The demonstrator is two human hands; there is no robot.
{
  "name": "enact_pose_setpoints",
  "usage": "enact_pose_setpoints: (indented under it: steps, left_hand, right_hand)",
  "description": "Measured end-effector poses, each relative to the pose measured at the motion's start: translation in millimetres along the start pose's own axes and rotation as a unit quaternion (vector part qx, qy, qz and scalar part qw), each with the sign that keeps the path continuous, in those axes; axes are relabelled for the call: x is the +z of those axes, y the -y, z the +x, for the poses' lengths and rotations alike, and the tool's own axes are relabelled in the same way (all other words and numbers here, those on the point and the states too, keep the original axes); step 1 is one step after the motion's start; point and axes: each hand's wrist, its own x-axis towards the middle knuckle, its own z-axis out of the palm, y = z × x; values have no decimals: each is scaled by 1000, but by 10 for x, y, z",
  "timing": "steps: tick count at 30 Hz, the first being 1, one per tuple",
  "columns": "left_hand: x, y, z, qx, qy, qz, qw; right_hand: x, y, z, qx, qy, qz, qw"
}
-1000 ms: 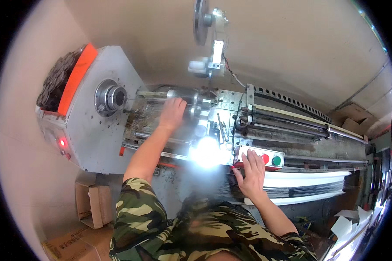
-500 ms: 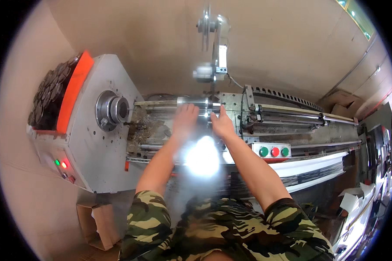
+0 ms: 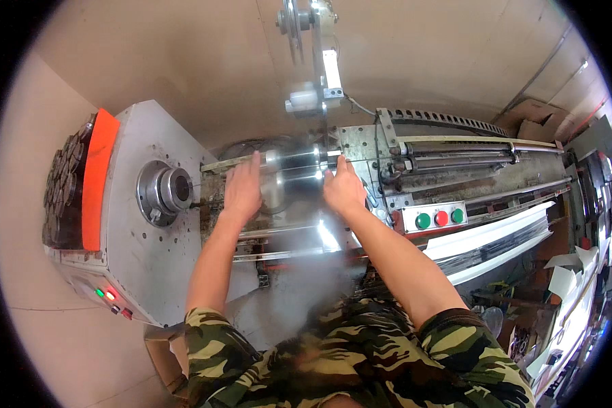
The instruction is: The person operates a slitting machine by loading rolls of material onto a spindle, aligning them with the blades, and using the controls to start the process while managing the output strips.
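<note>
A shiny metal cylinder (image 3: pixel 294 160) lies crosswise on the bed of a lathe-like machine, at the middle of the view. My left hand (image 3: pixel 243 188) is just beyond its left end, fingers stretched out, holding nothing that I can see. At the other end, my right hand (image 3: pixel 345 185) has its thumb and forefinger closed about the cylinder's end fitting; its remaining fingers are hidden. To the left, a round steel chuck (image 3: pixel 177 189) juts from the grey headstock (image 3: pixel 136 265). A hazy bright smear blurs the area between my forearms.
Green and red push buttons sit on a control box (image 3: pixel 431 217) right of my hands. Above the bed rises an arm with a pulley wheel (image 3: pixel 292 27). Rails (image 3: pixel 483 160) run rightward. Long white strips (image 3: pixel 489 245) lie in front, and a cardboard box (image 3: pixel 164 357) stands lower left.
My left hand has moved left off the cylinder, baring its left part. My right hand stays at the right end. The view has shifted, and the bright glare has shrunk.
</note>
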Motion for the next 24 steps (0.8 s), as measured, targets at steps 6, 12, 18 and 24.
enact_pose_setpoints:
  steps: [6,12,18,24]
  left_hand:
    - [259,36,102,58,-23,16,998]
    - [301,19,135,67,-42,6,997]
    - [325,26,150,69,-28,13,997]
    - [355,19,146,64,-13,18,998]
  right_hand:
    - [-7,-15,15,3,5,16,1000]
    - [-22,-49,26,-3,-6,31,1000]
    - [62,-131,80,-18,-23,22,999]
    - [24,-121,73,-7,-6,24,1000]
